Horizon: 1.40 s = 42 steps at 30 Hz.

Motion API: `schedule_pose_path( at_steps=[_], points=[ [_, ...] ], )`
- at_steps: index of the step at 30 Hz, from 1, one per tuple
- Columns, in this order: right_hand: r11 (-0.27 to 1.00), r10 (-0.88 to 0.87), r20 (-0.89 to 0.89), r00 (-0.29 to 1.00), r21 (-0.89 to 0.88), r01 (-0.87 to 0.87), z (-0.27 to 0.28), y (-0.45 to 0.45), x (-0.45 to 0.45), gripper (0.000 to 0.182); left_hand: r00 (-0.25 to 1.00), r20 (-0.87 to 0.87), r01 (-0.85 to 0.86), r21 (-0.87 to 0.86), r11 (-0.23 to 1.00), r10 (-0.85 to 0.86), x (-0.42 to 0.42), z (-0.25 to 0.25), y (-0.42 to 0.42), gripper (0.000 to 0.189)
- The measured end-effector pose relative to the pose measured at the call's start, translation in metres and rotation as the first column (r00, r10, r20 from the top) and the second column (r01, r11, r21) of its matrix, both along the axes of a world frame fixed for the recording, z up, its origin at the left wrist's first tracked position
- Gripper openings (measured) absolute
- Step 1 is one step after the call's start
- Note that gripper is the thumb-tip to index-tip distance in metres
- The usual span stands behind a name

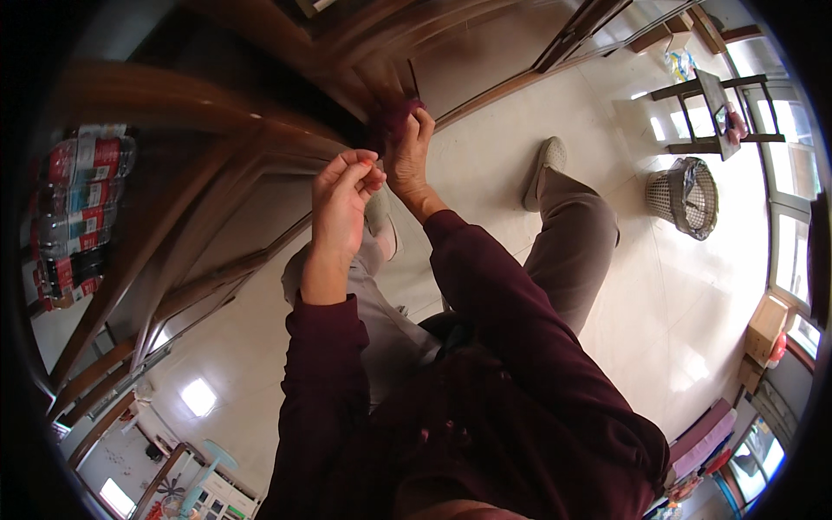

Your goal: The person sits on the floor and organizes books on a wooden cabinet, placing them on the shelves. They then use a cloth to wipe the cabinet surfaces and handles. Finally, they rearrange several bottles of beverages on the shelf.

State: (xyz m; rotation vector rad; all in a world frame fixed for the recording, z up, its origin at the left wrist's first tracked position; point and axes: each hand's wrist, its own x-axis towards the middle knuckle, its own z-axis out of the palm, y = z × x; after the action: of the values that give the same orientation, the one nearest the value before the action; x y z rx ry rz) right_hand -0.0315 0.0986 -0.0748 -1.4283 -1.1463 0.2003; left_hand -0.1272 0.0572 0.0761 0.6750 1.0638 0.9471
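Before me stands dark brown wooden furniture with raised frames and panels. My right hand is at its corner, its fingers curled over a dark maroon cloth that lies against the wood. Close beside it, on the left, my left hand is raised with thumb and fingertips pinched together. A tiny orange-red spot shows at those fingertips; whether it is a held thing cannot be told. The fingertips of both hands nearly meet by the cloth.
Packed drink bottles stand at the far left. On the tiled floor at the right are a lined wastebasket and a wooden stool. A cardboard box lies by the windows. My legs and shoes are beneath my arms.
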Motion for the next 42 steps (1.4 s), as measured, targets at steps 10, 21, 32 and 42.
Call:
schedule_pose_path(
  at_steps=[10,21,32,42],
  points=[
    [0.877,-0.404,-0.697,0.592,-0.479,0.035,-0.145,0.022,-0.021,0.028,0.997,-0.003,0.073,-0.078,0.994,-0.073,0.020,0.003,0.004,0.012],
    [0.917,-0.336,-0.881,-0.333,-0.225,-0.328,-0.092,0.030,0.017,0.013,0.989,-0.033,0.144,-0.067,0.987,-0.146,0.027,-0.011,0.021,0.012],
    [0.896,0.202,-0.952,0.228,0.085,-0.436,0.103,-0.028,0.030,0.023,0.997,0.045,0.045,0.199,0.979,-0.055,-0.002,-0.013,0.015,0.013],
    [0.898,0.427,-0.083,0.900,0.153,-0.412,0.227,-0.023,-0.043,0.045,0.971,0.209,0.084,0.169,0.982,-0.119,-0.064,-0.019,-0.076,0.016]
  ],
)
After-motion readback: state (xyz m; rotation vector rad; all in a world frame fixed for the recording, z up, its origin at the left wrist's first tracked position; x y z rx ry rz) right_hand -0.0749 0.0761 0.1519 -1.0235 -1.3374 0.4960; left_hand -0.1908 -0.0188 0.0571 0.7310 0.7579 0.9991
